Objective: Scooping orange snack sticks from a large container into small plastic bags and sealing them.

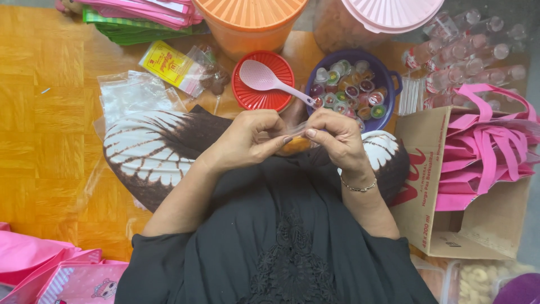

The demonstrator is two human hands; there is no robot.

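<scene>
My left hand [250, 138] and my right hand [334, 135] meet over my lap, fingertips pinched together on a small clear plastic bag [297, 141] with something orange-brown inside. Both hands grip the bag's top edge. A thin bracelet circles my right wrist. Just beyond my hands stands a purple bowl [389, 76] full of small colourful jelly cups. Beside it lies a red ribbed lid [253, 97] with a pink plastic spoon [269, 80] across it.
A cardboard box [427, 169] of pink bags sits at my right. Small bottles [467, 56] lie behind it. An orange tub [247, 22], a pink-lidded container [388, 14], clear bags [132, 93] and a yellow packet [166, 63] rest on the wooden floor.
</scene>
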